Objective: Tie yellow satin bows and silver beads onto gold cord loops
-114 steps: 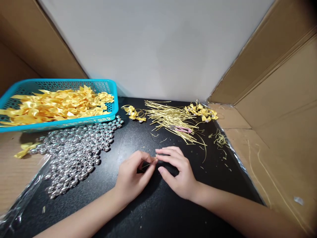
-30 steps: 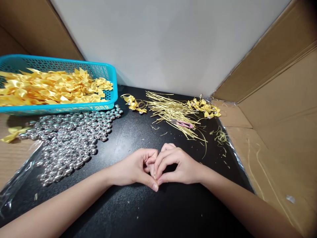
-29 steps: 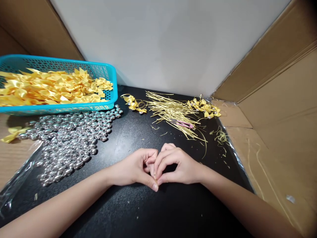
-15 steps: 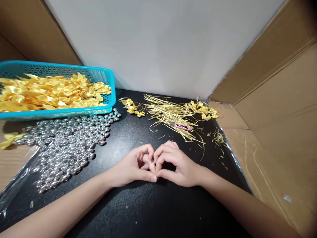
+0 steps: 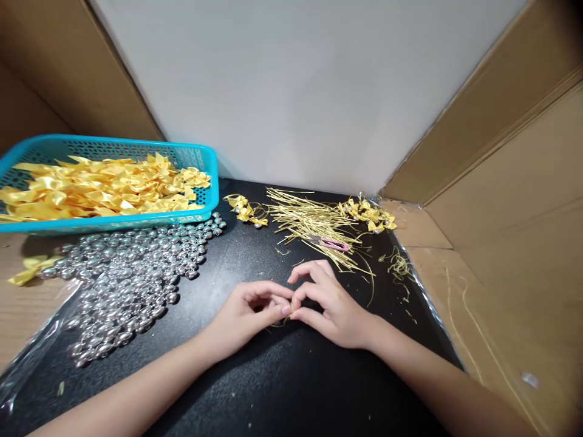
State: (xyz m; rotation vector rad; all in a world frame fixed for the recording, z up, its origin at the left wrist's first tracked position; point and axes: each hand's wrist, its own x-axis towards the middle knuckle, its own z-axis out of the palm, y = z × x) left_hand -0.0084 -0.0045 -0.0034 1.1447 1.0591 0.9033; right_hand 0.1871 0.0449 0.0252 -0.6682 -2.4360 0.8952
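Note:
My left hand (image 5: 255,311) and my right hand (image 5: 330,309) meet above the front middle of a black table. Thumb and fingers of both are pinched together on a piece of gold cord (image 5: 279,324), a thin bit of which shows below the fingertips. The rest of it is hidden by my fingers. Beyond my right hand lies a loose heap of cut gold cords (image 5: 305,212), with pink-handled thread snips (image 5: 334,244) resting on it. Left of my left hand spreads a pile of shiny silver beads (image 5: 132,291).
A blue plastic basket (image 5: 213,176) holds many yellow ribbon bows (image 5: 109,191). Small groups of bows with beads and cord (image 5: 246,212) lie either side of the cord heap. Tangled cord scraps (image 5: 398,265) lie at right. Cardboard walls (image 5: 510,158) and a white panel (image 5: 296,91) enclose the table.
The view has tilted, so the table items sit slightly lower. My left fingers have straightened somewhat, and the right index finger has lifted away from the left hand. A strand of cord now shows below them.

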